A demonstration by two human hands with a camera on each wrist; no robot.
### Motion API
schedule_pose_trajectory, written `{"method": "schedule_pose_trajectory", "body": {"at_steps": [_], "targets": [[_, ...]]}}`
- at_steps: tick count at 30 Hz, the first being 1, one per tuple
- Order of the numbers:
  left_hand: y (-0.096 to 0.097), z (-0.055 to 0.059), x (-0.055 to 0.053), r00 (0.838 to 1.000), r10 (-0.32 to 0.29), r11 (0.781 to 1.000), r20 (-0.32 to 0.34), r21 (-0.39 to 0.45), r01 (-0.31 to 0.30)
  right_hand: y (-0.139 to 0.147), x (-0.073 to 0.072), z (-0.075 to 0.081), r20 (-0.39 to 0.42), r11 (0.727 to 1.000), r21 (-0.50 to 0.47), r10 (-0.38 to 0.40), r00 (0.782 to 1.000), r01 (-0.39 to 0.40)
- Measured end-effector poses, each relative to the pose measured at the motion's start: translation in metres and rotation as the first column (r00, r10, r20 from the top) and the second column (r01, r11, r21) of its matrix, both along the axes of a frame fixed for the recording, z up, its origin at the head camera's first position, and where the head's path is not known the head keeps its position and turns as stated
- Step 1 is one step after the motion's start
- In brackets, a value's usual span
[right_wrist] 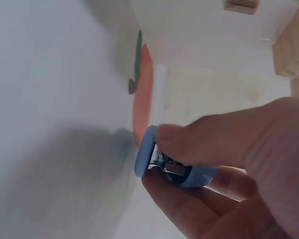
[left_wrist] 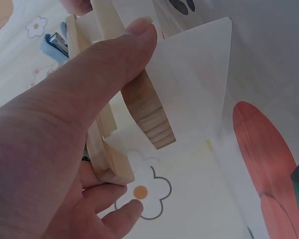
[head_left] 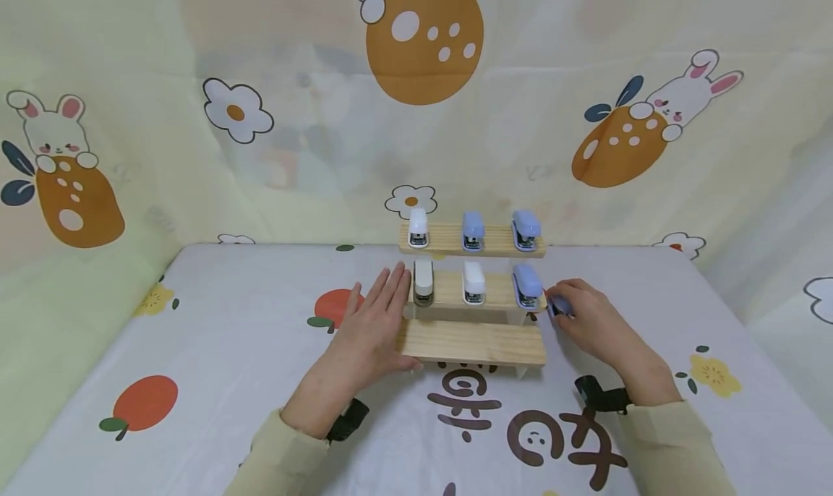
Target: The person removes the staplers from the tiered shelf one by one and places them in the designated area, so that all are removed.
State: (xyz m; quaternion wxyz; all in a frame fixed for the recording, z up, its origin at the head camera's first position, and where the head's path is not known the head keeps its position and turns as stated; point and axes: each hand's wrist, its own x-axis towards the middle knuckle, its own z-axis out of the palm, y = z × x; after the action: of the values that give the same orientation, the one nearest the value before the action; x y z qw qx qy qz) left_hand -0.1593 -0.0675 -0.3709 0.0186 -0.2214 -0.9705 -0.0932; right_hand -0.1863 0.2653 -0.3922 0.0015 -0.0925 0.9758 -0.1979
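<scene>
A tiered wooden stand (head_left: pixel 471 340) on the table bears small staplers on its upper two boards. My left hand (head_left: pixel 372 330) lies along the stand's left end, fingers stretched toward the back and thumb at the bottom board. In the left wrist view, the thumb (left_wrist: pixel 129 47) overlaps that board (left_wrist: pixel 152 117). To the right of the stand, my right hand (head_left: pixel 588 319) pinches a blue mini stapler (head_left: pixel 560 306). The right wrist view shows this stapler (right_wrist: pixel 145 152) between thumb and fingers, its metal inside visible and part of its body covered by them.
On the middle board sit a white-and-grey stapler (head_left: pixel 424 279), a white one (head_left: pixel 473 280) and a blue one (head_left: pixel 527 283). A white (head_left: pixel 419 226) and two blue staplers (head_left: pixel 473 228) stand on the top board. A patterned cloth backdrop (head_left: pixel 312 163) rises behind.
</scene>
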Motion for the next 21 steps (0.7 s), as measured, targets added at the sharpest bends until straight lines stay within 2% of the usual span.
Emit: {"method": "schedule_pose_trajectory", "body": {"at_steps": [6,13,18,21], "targets": [[0.0,0.0,0.0,1.0,0.003,1.0,-0.009,0.001,-0.003,0.001,-0.004,-0.006,0.028,1.0,0.013,-0.008,1.0,0.008],[0.0,0.0,0.001,1.0,0.004,1.0,-0.015,0.002,-0.004,0.003,-0.001,-0.007,0.062,1.0,0.022,0.015,0.998,-0.017],[-0.001,-0.001,0.001,1.0,0.003,1.0,-0.015,0.01,-0.003,0.003,0.006,0.004,0.062,1.0,0.023,0.005,0.998,-0.007],[-0.001,-0.001,0.001,1.0,0.002,1.0,-0.016,0.007,-0.002,0.001,0.01,0.015,0.02,1.0,0.008,-0.016,1.0,0.016]]}}
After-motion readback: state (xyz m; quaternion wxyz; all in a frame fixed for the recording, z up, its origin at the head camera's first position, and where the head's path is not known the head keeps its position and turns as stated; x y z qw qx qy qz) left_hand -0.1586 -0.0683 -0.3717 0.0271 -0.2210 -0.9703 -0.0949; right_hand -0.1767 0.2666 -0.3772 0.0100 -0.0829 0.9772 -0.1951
